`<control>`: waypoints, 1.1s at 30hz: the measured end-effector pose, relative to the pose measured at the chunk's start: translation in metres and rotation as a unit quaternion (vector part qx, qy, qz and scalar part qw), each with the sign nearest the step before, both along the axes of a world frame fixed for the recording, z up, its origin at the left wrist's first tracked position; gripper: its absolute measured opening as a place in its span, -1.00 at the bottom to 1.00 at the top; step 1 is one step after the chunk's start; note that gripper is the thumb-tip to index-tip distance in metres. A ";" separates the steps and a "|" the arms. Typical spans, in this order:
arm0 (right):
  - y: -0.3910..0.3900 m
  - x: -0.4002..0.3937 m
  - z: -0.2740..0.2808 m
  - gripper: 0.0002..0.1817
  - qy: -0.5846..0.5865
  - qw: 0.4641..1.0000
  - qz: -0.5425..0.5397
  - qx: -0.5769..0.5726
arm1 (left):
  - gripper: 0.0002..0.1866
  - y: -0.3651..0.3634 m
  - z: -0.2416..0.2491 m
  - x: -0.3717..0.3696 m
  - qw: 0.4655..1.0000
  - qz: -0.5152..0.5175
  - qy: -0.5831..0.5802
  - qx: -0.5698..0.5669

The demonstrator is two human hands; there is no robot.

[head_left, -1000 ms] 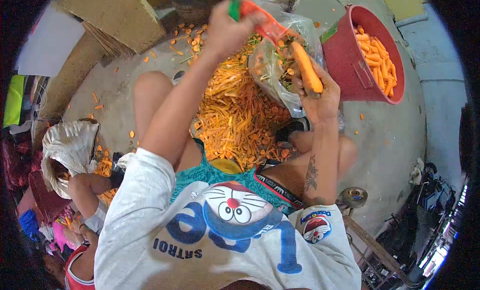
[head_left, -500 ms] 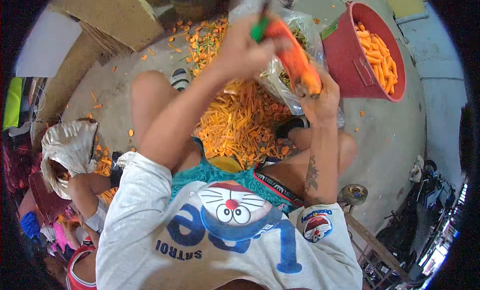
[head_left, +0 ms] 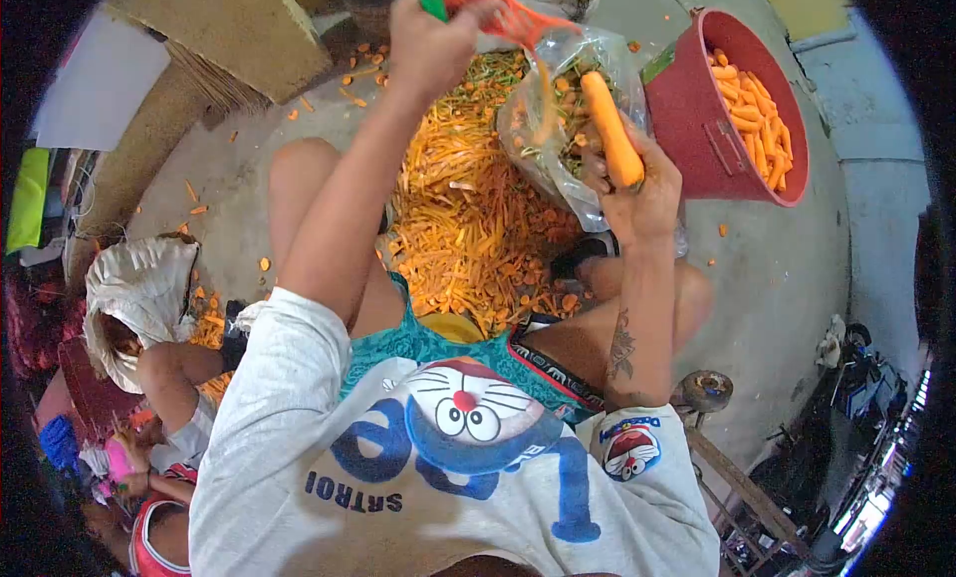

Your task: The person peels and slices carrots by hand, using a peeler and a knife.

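Note:
My left hand point(head_left: 433, 44), at the top of the view, is closed round a peeler point(head_left: 513, 17) with a green handle and an orange-red body, smeared by motion. Beneath it an orange peel strip point(head_left: 546, 99) is in the air, blurred. My right hand point(head_left: 645, 184) grips a peeled-looking carrot point(head_left: 609, 129) by its lower end, the other end pointing up and slightly left. Peeler and carrot are apart. Between my legs lies a heap of carrot peelings and cut ends point(head_left: 468, 219). Behind the carrot is a clear plastic bag point(head_left: 568, 194) holding greenish trimmings.
A red tub point(head_left: 687, 129) holding peeled carrots point(head_left: 757, 119) stands tilted at the right. Another person point(head_left: 164, 502) sits at the lower left near a white sack point(head_left: 139, 288). A broom point(head_left: 214, 79) and a cardboard panel point(head_left: 239, 39) are at the upper left.
My left hand has moved up and left with the peeler, away from the carrot. The carrot is now fully exposed in my right hand, and a peel strip has come into the air.

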State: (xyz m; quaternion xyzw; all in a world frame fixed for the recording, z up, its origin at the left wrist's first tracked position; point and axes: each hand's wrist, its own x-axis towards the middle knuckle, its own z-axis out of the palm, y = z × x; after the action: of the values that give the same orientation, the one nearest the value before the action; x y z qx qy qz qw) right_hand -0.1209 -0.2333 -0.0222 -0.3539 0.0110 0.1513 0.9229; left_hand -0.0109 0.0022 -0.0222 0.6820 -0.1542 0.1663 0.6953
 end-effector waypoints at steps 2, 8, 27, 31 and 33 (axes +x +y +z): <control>-0.004 0.005 -0.012 -0.53 0.003 0.999 -0.030 -0.020 | -0.80 -0.012 0.006 -0.016 0.999 -0.045 0.024 -0.003; 0.009 -0.004 -0.001 -0.54 0.023 0.990 -0.087 -0.104 | -0.83 -0.005 -0.002 0.005 0.997 -0.057 -0.049 0.010; 0.038 -0.009 0.023 -0.53 0.092 0.960 -0.205 -0.167 | -0.87 -0.024 0.010 -0.037 0.995 -0.080 -0.061 0.025; 0.012 -0.008 0.004 -0.51 0.040 0.980 -0.118 -0.153 | -0.84 0.014 0.001 0.017 0.996 0.054 -0.065 -0.002; -0.007 0.000 -0.013 -0.49 -0.054 0.997 0.009 -0.061 | -0.87 0.008 -0.001 0.000 0.996 0.060 0.067 0.002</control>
State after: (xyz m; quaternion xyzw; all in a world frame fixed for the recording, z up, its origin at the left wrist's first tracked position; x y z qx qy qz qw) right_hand -0.1204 -0.2401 -0.0355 -0.4171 -0.0327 0.1395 0.8975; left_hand -0.0107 0.0104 -0.0227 0.7011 -0.0669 0.1614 0.6913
